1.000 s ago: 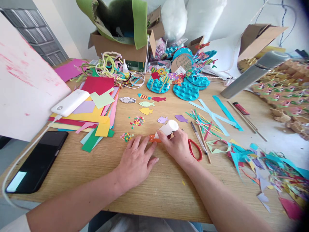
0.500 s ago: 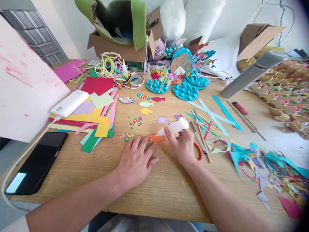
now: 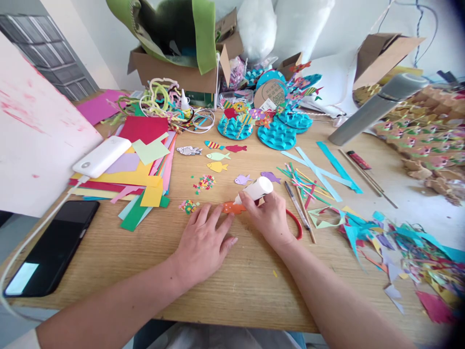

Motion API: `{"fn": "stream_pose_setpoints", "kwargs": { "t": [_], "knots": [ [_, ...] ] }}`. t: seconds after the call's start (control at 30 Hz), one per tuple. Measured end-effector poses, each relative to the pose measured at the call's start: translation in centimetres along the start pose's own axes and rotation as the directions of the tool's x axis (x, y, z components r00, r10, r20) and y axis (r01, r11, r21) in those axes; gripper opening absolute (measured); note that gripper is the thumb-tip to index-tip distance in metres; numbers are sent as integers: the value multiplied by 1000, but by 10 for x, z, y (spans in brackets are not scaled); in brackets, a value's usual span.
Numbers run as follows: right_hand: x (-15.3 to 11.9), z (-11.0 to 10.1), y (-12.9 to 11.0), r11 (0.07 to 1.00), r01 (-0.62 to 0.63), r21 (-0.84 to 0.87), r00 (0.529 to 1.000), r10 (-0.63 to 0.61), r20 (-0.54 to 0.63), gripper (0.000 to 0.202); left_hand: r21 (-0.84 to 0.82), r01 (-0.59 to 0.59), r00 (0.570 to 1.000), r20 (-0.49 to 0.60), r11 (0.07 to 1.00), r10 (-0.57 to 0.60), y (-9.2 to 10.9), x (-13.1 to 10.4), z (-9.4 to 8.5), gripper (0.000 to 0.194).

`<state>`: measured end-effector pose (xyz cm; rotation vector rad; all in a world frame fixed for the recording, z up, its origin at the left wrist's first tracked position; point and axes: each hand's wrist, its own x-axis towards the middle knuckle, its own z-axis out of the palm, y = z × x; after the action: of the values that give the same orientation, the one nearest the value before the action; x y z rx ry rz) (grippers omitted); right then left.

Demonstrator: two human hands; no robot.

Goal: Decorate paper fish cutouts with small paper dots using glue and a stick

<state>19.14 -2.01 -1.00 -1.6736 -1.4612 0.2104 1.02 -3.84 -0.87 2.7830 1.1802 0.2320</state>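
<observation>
An orange paper fish (image 3: 232, 208) lies flat on the wooden table, with small white dots on it. My left hand (image 3: 205, 237) rests palm down, fingers spread, its fingertips at the left end of the fish. In my right hand (image 3: 271, 215) is a white glue bottle (image 3: 258, 189), tilted so that its nozzle points down at the fish. Two heaps of paper confetti (image 3: 189, 206) lie just beyond my left fingers. Farther back are several cut paper fish, among them a yellow fish (image 3: 217, 166) and a purple fish (image 3: 270, 177). Red-handled scissors (image 3: 296, 225) lie partly under my right hand.
Coloured paper sheets (image 3: 145, 131), a white power bank (image 3: 103, 156) and a phone (image 3: 53, 247) lie at left. To the right are a pen (image 3: 296, 203), paper strips (image 3: 319, 169), paper scraps (image 3: 399, 247) and a grey flask (image 3: 378, 109). Blue egg-tray crafts (image 3: 278, 135) stand behind.
The glue bottle in my right hand has shifted slightly left over the orange fish, uncovering more of the purple fish behind. My left hand stays in place. The camera view has shifted slightly.
</observation>
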Motion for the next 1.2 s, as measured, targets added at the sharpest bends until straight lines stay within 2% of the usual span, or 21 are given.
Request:
{"fn": "stream_pose_setpoints", "kwargs": {
  "t": [0.93,1.2],
  "knots": [
    [0,2,3,1000,15,-7,1000,-15,23,27,-5,-2,1000,2,1000,2,0,0,0,45],
    [-2,-3,-3,998,-35,50,998,38,-50,29,3,0,1000,-1,1000,0,0,-1,1,46]
  ]
}}
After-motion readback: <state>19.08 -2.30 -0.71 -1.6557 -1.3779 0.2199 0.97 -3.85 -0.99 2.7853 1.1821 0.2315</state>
